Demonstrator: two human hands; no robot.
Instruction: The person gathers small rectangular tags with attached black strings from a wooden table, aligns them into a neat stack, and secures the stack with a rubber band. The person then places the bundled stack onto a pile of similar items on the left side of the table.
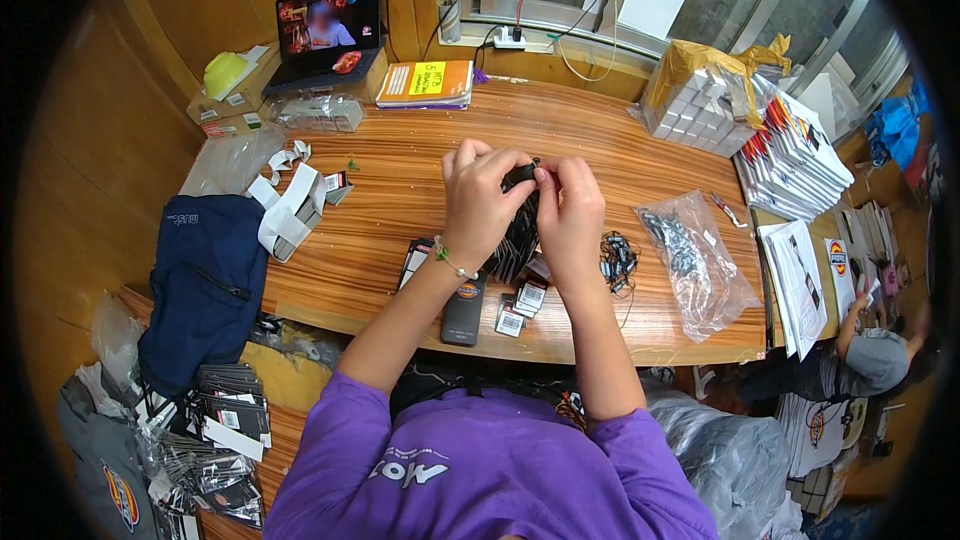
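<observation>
Table (420,190), under the pinched tags: glossy striped wood.
Tags (520,230) in grip: matt black card.
Bag (700,260), right of grip: clear crinkled plastic.

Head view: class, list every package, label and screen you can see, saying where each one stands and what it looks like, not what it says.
Laptop screen: far left of table, lit, reddish picture.
Yellow-covered pad: beside the laptop, flat, rectangular.
Clear plastic bag: right of the right hand, crumpled, holding dark pieces.
White barcode tags: near table edge, below the left hand, small rectangles.
Stack of white boxes: far right, partly wrapped in yellow-brown paper.
</observation>
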